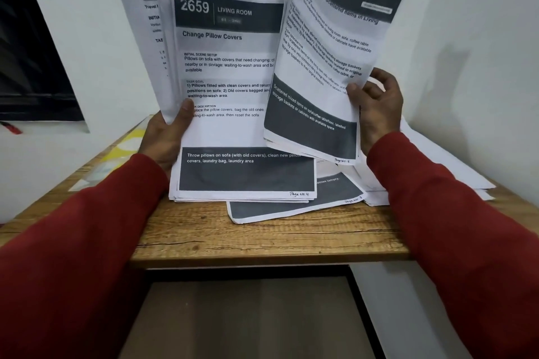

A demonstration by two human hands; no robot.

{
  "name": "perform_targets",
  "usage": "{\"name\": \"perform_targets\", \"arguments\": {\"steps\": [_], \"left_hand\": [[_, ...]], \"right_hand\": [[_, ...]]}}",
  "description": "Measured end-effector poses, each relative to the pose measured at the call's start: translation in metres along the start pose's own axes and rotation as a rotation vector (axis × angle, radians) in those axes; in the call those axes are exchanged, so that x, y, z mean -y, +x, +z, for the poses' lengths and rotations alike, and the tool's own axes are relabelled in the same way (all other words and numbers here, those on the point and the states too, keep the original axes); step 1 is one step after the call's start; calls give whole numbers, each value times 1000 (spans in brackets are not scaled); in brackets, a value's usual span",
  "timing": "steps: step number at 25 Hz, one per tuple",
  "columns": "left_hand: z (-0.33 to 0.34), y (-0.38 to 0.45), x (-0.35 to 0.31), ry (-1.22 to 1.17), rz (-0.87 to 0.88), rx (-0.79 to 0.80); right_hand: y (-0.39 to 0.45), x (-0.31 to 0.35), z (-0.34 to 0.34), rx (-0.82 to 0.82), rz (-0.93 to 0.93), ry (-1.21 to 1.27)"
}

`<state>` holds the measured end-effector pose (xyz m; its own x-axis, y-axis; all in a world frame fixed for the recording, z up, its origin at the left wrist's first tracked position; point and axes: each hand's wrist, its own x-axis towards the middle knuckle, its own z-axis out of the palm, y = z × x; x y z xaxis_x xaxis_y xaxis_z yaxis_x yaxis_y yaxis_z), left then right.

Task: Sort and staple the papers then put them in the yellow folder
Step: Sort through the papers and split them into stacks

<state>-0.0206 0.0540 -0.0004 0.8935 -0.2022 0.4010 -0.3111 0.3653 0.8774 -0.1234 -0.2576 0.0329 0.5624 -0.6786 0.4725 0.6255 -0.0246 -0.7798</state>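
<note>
The head view shows, furthest left beyond the left hand's wrist, a strip of yellow folder (131, 146) lying on the wooden table (262, 239), partly under a clear sleeve, so it waits there unfilled. The left hand (166, 137) grasps a thick stack of white printed papers (230, 96) by its left edge, thumb pressed on the top sheet marked Page No: 4, the stack stood on the table, apparently so the page number can be read. Just below and right of that hand's stack, a loose sheet marked page 3 (294, 207) lies flat on the wood. The right hand (376, 105) pinches a smaller bundle of printed sheets (320, 67) marked Page No: 5, tilted away, probably to compare order. Under and beyond that hand, more white sheets (437, 166) lie spread. No stapler is visible.
</note>
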Motion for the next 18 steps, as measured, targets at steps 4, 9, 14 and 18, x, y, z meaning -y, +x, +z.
{"name": "perform_targets", "arguments": {"steps": [4,9,14,18], "left_hand": [[-1,1,1,10,-4,-12],[-4,3,2,34,-6,-37],[-4,2,2,49,-25,-51],[-5,4,2,55,-44,-70]], "right_hand": [[0,-1,0,-5,-4,1],[3,-3,-1,-7,64,18],[1,-5,1,24,80,14],[1,-6,1,73,122,14]]}}
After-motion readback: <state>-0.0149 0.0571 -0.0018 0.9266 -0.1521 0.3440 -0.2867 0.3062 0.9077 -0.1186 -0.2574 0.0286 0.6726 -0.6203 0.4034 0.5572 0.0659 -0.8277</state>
